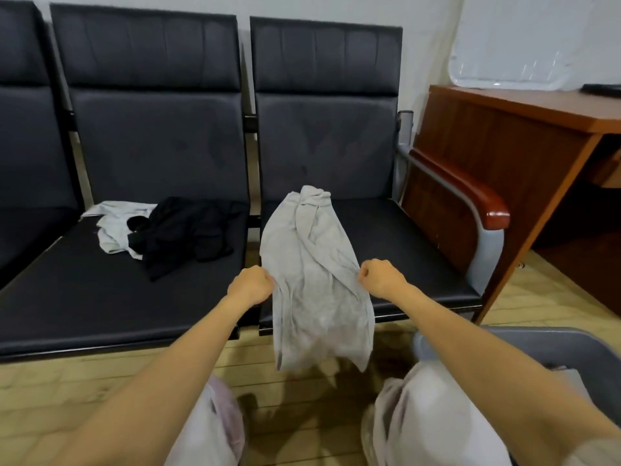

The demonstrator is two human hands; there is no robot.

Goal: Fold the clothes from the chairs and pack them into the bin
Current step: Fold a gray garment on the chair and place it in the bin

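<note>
Fingers [265, 280] of the left hand [250, 285] and right hand [383, 279] curl tight on the side edges of a grey garment [312, 274], at its 9 and 3 o'clock. It lies on the right seat [420, 257], hem hanging off the front. A black garment [188, 233] and a white garment [114, 227] lie heaped at 10 o'clock; the bin [551, 346] sits at 4 o'clock.

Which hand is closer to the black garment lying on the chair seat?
Left. The left hand grips the grey garment at its left edge, just right of the black garment. The right hand grips the opposite edge, with the grey cloth between it and the black one.
</note>
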